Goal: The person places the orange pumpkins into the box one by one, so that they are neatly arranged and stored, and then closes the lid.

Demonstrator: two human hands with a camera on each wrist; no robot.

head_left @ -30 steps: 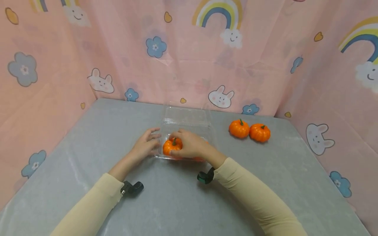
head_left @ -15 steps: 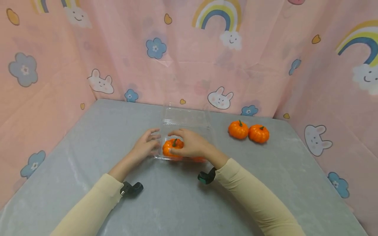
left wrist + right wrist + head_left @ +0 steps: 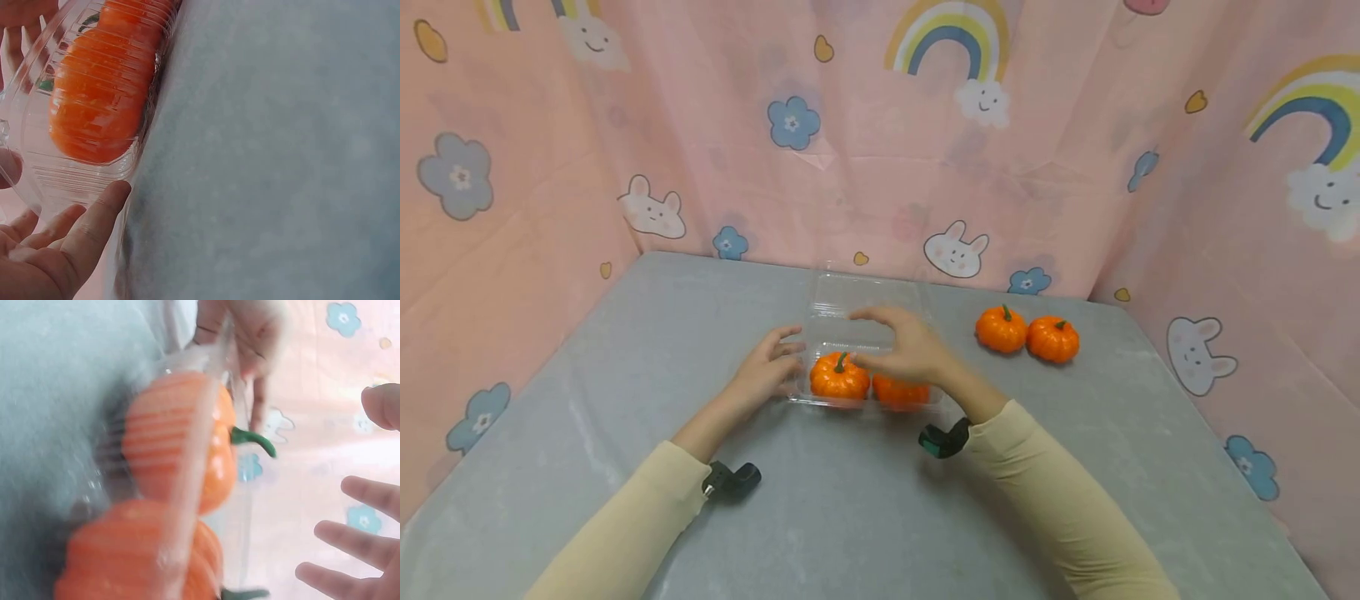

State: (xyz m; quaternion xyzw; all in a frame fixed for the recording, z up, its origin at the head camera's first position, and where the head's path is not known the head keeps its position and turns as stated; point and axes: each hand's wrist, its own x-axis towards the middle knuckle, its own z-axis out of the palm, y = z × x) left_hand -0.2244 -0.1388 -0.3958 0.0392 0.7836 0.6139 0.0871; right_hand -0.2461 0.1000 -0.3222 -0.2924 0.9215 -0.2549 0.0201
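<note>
Two small orange pumpkins sit side by side in a clear plastic clamshell box (image 3: 805, 403), whose lid stands raised at the back. The left pumpkin (image 3: 838, 380) shows its green stem; the right pumpkin (image 3: 901, 393) is partly covered by my right hand (image 3: 913, 346). That hand hovers over the box with spread fingers and holds nothing, as the right wrist view shows with its fingers (image 3: 356, 544) apart from both pumpkins. At the box's left side is my left hand (image 3: 763, 371). In the left wrist view its extended fingers (image 3: 94, 234) rest against the ribbed clear wall.
Two more orange pumpkins stand close together on the grey tabletop, right of the box: one with its stem upright (image 3: 1001, 330) and a neighbouring pumpkin (image 3: 1053, 340). A pink patterned curtain (image 3: 865, 167) encloses the table's back and sides.
My right hand has let go of the left pumpkin and moved up and to the right. That pumpkin stays in the box's left side. My left hand has stayed at the box.
</note>
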